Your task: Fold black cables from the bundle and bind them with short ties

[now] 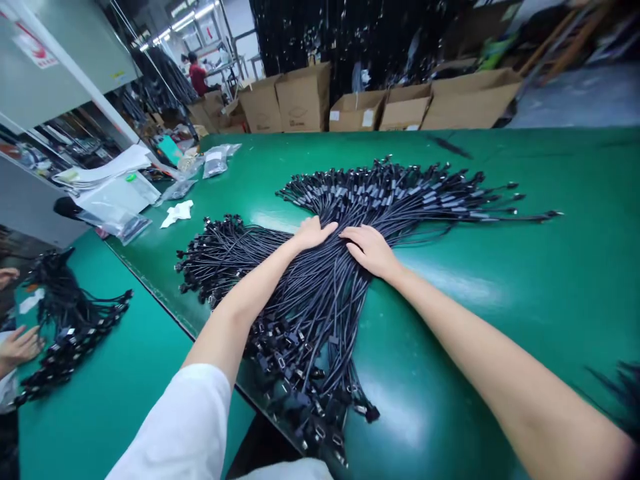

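A large bundle of black cables (pixel 320 267) lies across the green table, pinched narrow in the middle and fanned out at both ends. My left hand (pixel 311 233) grips the narrow part from the left, its thumb pointing across the cables. On the other side, my right hand (pixel 373 250) curls its fingers over the same part, close to the left hand. Grey tags or sleeves (pixel 370 195) show near the far ends. Dark connectors with metal openings (pixel 295 340) spread at the near ends, reaching the table's front edge. Some fingertips are hidden among the cables.
At left, a co-worker's hand (pixel 23 347) is beside another black cable bundle (pixel 70 333) on a second green table (pixel 135 400). Plastic bags (pixel 216 161), a white scrap (pixel 177 213) and papers (pixel 107 167) lie at the back left. Cardboard boxes (pixel 303 100) stand behind the table.
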`<state>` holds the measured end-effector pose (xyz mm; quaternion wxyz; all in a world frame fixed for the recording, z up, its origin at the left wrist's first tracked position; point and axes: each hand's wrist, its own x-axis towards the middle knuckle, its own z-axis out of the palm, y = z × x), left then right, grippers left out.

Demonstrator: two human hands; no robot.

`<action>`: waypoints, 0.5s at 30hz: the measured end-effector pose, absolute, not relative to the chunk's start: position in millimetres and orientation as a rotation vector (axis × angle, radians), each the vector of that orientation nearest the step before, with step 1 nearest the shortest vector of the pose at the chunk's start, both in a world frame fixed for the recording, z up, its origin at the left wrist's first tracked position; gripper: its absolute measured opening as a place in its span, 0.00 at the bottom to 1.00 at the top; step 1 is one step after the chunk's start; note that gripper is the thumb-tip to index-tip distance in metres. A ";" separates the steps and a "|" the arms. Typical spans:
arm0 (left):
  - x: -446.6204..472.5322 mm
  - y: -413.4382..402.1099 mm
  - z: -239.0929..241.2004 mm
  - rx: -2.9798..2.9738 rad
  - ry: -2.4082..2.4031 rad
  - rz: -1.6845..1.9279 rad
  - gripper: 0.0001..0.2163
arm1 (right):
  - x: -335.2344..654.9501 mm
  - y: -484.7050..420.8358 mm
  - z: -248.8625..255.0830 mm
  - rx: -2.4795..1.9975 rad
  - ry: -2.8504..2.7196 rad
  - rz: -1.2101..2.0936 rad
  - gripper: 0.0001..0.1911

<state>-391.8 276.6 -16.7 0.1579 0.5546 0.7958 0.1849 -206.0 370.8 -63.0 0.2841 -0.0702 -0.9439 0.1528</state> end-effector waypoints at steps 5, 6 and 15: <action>-401.4 214.9 26.5 1.666 2.377 0.554 0.26 | -177.3 357.9 -59.2 -0.301 -2.570 0.316 0.22; -412.2 188.1 35.7 1.656 2.468 0.540 0.27 | -175.4 355.1 -58.2 -0.314 -2.573 0.297 0.22; -438.0 -16.0 86.1 1.466 2.815 0.346 0.10 | -170.2 300.5 -24.3 -0.536 -2.404 0.321 0.21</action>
